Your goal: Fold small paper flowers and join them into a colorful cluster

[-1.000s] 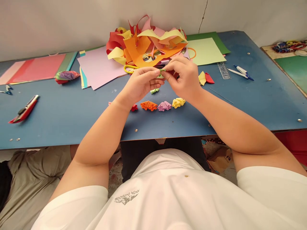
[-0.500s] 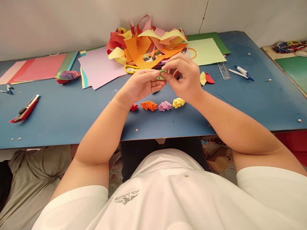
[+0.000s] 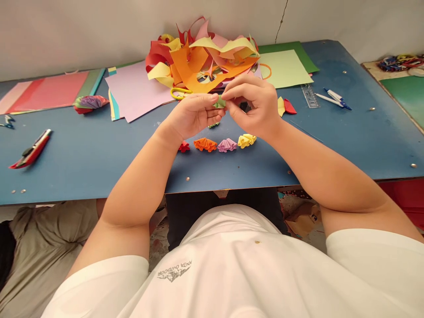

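Observation:
A small piece of light green paper [image 3: 219,102] is pinched between both hands above the table. My left hand [image 3: 195,114] has its thumb on top of it and its fingers beneath. My right hand [image 3: 253,104] grips its right edge between thumb and fingertips, which partly hide it. Below the hands lie pleated paper pieces in a row: red [image 3: 184,146], orange [image 3: 205,144], purple [image 3: 227,145] and yellow [image 3: 247,141]. Just under my left fingers a darker green pleated piece [image 3: 213,125] shows in part.
A heap of cut paper scraps [image 3: 195,62] lies against the wall, with yellow-handled scissors [image 3: 180,93] beside it. Paper sheets [image 3: 139,90] flank it. A red utility knife [image 3: 31,150] lies left; a clear ruler [image 3: 310,96] and pens [image 3: 336,99] lie right. Another person's leg [image 3: 49,247] shows lower left.
The light green paper has turned slightly between the fingers, showing a flatter face. Both hands stay in almost the same place, and the whole view has shifted a little.

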A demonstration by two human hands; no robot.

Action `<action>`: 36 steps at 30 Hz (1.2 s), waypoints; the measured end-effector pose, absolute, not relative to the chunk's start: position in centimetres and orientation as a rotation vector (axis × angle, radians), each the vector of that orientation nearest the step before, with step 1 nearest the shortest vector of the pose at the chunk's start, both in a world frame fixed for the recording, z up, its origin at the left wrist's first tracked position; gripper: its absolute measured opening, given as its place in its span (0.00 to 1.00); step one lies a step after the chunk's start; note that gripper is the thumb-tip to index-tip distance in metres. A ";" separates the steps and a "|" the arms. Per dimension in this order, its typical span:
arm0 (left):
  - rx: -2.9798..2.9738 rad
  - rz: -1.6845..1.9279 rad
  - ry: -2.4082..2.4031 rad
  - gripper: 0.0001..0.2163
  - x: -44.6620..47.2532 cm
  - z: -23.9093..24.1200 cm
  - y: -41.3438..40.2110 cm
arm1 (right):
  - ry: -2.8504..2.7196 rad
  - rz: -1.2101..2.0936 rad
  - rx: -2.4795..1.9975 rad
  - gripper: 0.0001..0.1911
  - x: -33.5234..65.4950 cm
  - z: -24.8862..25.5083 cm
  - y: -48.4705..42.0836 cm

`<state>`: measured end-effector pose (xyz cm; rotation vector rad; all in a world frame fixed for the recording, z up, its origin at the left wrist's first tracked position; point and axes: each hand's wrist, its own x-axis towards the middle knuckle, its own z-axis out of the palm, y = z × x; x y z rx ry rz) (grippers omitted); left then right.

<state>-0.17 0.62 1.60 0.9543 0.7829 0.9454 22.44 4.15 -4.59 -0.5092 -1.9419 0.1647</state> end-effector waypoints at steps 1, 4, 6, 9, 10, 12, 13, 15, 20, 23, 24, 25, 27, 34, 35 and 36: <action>0.943 0.947 0.791 0.22 -0.2 1.7 0.6 | -1.960 0.164 -0.517 0.14 22.6 -4.7 4.3; 0.954 0.944 0.819 0.23 0.0 2.1 0.4 | -1.965 0.185 -0.536 0.11 22.8 -5.0 4.6; 0.987 0.935 0.841 0.24 0.1 2.3 0.2 | -1.964 0.210 -0.560 0.11 22.8 -5.0 4.5; 1.029 0.909 0.864 0.25 0.0 2.3 0.1 | -1.983 0.250 -0.579 0.10 22.7 -4.8 4.3; 1.043 0.908 0.862 0.25 0.0 2.2 0.1 | -1.987 0.261 -0.592 0.09 22.7 -4.8 4.1; 1.067 0.913 0.849 0.22 -0.2 2.1 0.2 | -1.985 0.271 -0.622 0.09 22.6 -4.7 3.9; 1.073 0.918 0.846 0.20 -0.3 2.0 0.2 | -1.981 0.273 -0.633 0.09 22.5 -4.8 3.8; 1.076 0.915 0.851 0.18 -0.4 1.8 0.3 | -1.959 0.274 -0.644 0.10 22.4 -4.9 3.7; 1.073 0.927 0.895 0.19 -0.3 1.7 0.5 | -1.909 0.247 -0.667 0.15 22.3 -5.1 3.8; 1.082 0.930 0.907 0.16 -0.4 1.6 0.5 | -1.953 0.205 -0.573 0.20 22.4 -5.0 3.9; 1.082 0.929 0.912 0.16 -0.5 1.6 0.5 | -1.963 0.193 -0.551 0.21 22.5 -4.9 4.0; 1.077 0.927 0.913 0.15 -0.5 1.6 0.5 | -1.968 0.182 -0.540 0.22 22.5 -4.9 4.1; 1.057 0.928 0.894 0.14 -0.5 1.7 0.4 | -1.980 0.184 -0.555 0.23 22.6 -5.0 4.2; 1.051 0.907 0.872 0.15 -0.6 1.6 0.7 | -1.969 0.276 -0.609 0.14 22.6 -5.4 4.2; 1.061 0.892 0.864 0.16 -0.7 1.4 0.8 | -1.970 0.285 -0.616 0.12 22.5 -5.3 4.1; 1.070 0.875 0.851 0.17 -0.8 1.3 0.9 | -1.978 0.290 -0.621 0.11 22.5 -5.3 4.0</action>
